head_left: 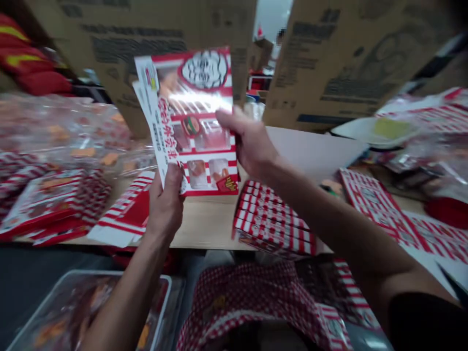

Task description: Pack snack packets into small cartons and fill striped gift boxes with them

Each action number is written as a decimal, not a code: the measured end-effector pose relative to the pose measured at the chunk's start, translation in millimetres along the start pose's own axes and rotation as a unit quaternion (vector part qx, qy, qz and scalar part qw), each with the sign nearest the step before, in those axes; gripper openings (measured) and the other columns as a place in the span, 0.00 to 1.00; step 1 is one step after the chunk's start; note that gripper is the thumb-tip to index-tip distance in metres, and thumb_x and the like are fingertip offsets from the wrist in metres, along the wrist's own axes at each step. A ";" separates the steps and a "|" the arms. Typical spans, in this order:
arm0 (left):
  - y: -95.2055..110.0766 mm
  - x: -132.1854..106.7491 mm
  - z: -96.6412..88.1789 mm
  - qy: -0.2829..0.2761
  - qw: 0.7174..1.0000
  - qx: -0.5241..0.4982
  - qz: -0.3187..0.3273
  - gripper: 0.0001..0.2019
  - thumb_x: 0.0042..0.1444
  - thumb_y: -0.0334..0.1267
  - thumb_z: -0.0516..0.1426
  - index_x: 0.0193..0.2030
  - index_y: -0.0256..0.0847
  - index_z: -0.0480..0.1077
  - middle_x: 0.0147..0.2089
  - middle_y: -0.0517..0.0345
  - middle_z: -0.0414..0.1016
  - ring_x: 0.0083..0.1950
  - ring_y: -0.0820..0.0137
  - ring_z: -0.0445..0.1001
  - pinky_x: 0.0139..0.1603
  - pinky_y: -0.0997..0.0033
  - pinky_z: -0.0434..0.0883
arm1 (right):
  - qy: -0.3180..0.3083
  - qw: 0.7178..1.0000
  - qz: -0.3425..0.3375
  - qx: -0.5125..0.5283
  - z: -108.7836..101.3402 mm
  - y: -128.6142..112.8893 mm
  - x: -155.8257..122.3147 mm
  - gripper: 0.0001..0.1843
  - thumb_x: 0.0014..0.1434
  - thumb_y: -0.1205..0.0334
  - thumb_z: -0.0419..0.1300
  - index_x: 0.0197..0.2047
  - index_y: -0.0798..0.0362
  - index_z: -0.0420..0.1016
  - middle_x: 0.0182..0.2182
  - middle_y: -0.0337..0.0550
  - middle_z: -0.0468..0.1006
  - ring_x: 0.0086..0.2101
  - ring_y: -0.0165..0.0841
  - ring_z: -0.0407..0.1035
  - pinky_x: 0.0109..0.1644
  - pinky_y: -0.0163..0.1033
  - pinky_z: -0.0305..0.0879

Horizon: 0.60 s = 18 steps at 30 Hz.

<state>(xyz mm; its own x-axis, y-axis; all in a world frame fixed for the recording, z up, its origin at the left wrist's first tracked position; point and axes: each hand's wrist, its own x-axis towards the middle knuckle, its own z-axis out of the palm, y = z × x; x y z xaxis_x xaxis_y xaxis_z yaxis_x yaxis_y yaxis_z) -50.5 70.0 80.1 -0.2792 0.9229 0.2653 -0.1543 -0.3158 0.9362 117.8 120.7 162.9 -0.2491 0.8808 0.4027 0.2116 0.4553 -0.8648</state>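
Observation:
I hold a red-and-white striped toy box (190,122) with clear windows upright above the table. My left hand (166,202) is closed on its lower left corner. My right hand (250,141) grips its right edge, fingers wrapped round the side. Small plastic food pieces show through the windows. The picture is blurred by motion.
A stack of flat striped boxes (272,222) lies on the wooden table (204,224) below my right arm. More striped packs (47,200) and clear bags (58,131) lie left; sheets (395,209) lie right. Large cardboard cartons (347,58) stand behind. A clear tray (66,307) sits lower left.

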 end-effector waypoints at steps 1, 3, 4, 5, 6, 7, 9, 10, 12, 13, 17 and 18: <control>-1.6 5.3 15.0 -0.038 0.999 -0.009 0.014 0.24 0.59 0.61 0.61 0.48 0.42 0.75 0.40 0.53 0.79 0.46 0.61 0.81 0.40 0.66 0.81 | 0.015 1.000 -0.009 0.007 -23.2 -1.0 2.7 0.28 0.68 0.40 0.46 0.60 0.49 0.66 0.56 0.44 0.78 0.56 0.41 0.74 0.58 0.49 0.75; -6.9 14.9 42.0 -0.130 0.990 -0.020 0.044 0.26 0.58 0.64 0.60 0.48 0.43 0.74 0.40 0.53 0.77 0.47 0.59 0.80 0.42 0.62 0.80 | 0.026 0.999 -0.036 0.014 -70.4 -2.9 4.6 0.28 0.64 0.39 0.50 0.58 0.48 0.69 0.54 0.38 0.80 0.56 0.41 0.74 0.57 0.47 0.73; -10.6 18.6 53.8 -0.191 0.980 -0.010 0.055 0.27 0.58 0.65 0.60 0.47 0.42 0.74 0.40 0.52 0.77 0.48 0.57 0.79 0.44 0.60 0.80 | 0.022 0.998 -0.052 0.001 -92.9 -3.5 3.3 0.29 0.62 0.38 0.51 0.58 0.48 0.69 0.54 0.36 0.80 0.56 0.40 0.74 0.58 0.46 0.71; -15.2 21.5 64.4 -0.262 0.963 0.015 0.059 0.27 0.58 0.66 0.59 0.47 0.42 0.74 0.41 0.51 0.77 0.50 0.56 0.78 0.47 0.57 0.79 | 0.021 0.997 -0.066 -0.013 -113.6 -3.3 0.5 0.31 0.61 0.38 0.52 0.59 0.49 0.69 0.53 0.34 0.80 0.56 0.40 0.73 0.57 0.46 0.70; -20.6 23.4 74.1 -0.334 0.939 0.053 0.059 0.27 0.59 0.65 0.58 0.46 0.41 0.75 0.41 0.50 0.77 0.50 0.55 0.78 0.50 0.55 0.78 | 0.022 0.996 -0.079 -0.026 -131.6 -2.3 -3.9 0.33 0.59 0.38 0.54 0.59 0.50 0.70 0.52 0.33 0.80 0.55 0.40 0.74 0.57 0.47 0.69; -26.9 24.3 82.9 -0.404 0.907 0.106 0.061 0.26 0.61 0.64 0.56 0.46 0.41 0.75 0.42 0.50 0.78 0.51 0.54 0.77 0.53 0.53 0.76 | 0.030 0.995 -0.089 -0.036 -146.4 -0.5 -9.7 0.34 0.58 0.38 0.55 0.59 0.52 0.70 0.52 0.34 0.80 0.54 0.39 0.74 0.56 0.47 0.69; -41.6 23.3 97.6 -0.500 0.827 0.239 0.096 0.24 0.65 0.60 0.53 0.47 0.40 0.76 0.46 0.48 0.79 0.53 0.52 0.76 0.59 0.48 0.71 | 0.057 0.991 -0.102 -0.059 -165.8 4.3 -25.4 0.33 0.56 0.38 0.59 0.57 0.53 0.72 0.51 0.37 0.81 0.53 0.39 0.75 0.56 0.46 0.69; -49.5 21.7 103.2 -0.519 0.787 0.310 0.125 0.22 0.66 0.57 0.53 0.47 0.41 0.76 0.49 0.46 0.79 0.57 0.49 0.74 0.63 0.45 0.67 | 0.071 0.988 -0.107 -0.085 -170.5 6.3 -35.0 0.32 0.56 0.38 0.60 0.56 0.52 0.72 0.51 0.39 0.81 0.53 0.40 0.74 0.56 0.45 0.70; -63.8 17.5 109.9 -0.519 0.716 0.429 0.183 0.20 0.64 0.54 0.56 0.49 0.40 0.75 0.54 0.43 0.78 0.67 0.42 0.66 0.67 0.38 0.58 | 0.091 0.975 -0.118 -0.167 -172.5 7.3 -56.4 0.30 0.60 0.38 0.59 0.58 0.48 0.71 0.53 0.41 0.80 0.54 0.42 0.73 0.59 0.46 0.70; -69.3 15.5 110.9 -0.511 0.691 0.469 0.203 0.19 0.64 0.53 0.57 0.51 0.40 0.75 0.56 0.42 0.77 0.70 0.39 0.61 0.67 0.36 0.55 | 0.099 0.962 -0.135 -0.215 -170.8 5.9 -67.5 0.30 0.62 0.38 0.58 0.60 0.46 0.69 0.56 0.42 0.78 0.56 0.44 0.72 0.61 0.47 0.69; -76.2 11.7 105.8 -0.506 0.656 0.510 0.232 0.20 0.67 0.51 0.53 0.59 0.45 0.71 0.57 0.45 0.76 0.70 0.44 0.61 0.65 0.41 0.53 | 0.091 0.891 -0.240 -0.374 -159.5 -6.6 -101.6 0.30 0.68 0.45 0.54 0.70 0.41 0.59 0.65 0.43 0.69 0.62 0.47 0.65 0.67 0.50 0.61; -75.2 11.8 104.3 -0.505 0.655 0.511 0.234 0.19 0.68 0.50 0.52 0.60 0.45 0.71 0.57 0.45 0.76 0.67 0.47 0.64 0.64 0.43 0.54 | 0.071 0.882 -0.256 -0.390 -157.3 -8.1 -105.5 0.30 0.68 0.46 0.53 0.70 0.41 0.58 0.65 0.44 0.68 0.62 0.47 0.65 0.67 0.50 0.61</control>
<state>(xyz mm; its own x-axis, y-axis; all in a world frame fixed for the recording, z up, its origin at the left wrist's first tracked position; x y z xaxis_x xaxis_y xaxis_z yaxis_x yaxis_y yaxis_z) 56.7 127.7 36.9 0.7806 0.6148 0.1123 0.5824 -0.7808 0.2262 291.0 44.5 174.6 -0.3913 0.5152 0.7625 0.7048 0.7005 -0.1116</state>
